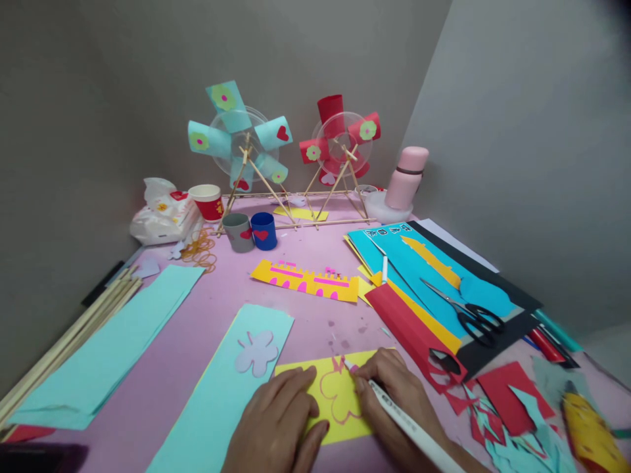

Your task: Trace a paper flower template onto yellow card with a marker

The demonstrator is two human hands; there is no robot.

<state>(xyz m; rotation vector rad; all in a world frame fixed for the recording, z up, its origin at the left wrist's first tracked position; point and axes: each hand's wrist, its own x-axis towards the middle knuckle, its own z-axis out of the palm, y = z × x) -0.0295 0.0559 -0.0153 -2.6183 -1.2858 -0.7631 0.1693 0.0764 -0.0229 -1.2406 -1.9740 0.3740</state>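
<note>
My right hand grips a white marker pen, its tip at the top of a pinkish-red outline. That outline, shaped like part of a butterfly, is drawn on a piece of yellow paper. Resting flat on the paper's left part is my left hand, fingers stretched out and holding nothing. Beside it, a pale lilac butterfly cutout lies on a light blue paper strip.
Scissors lie on blue sheets at the right, near red paper scraps. Two paper pinwheels on stick stands, one light blue and one red, stand behind. A pink bottle and a paper cup stand at the back.
</note>
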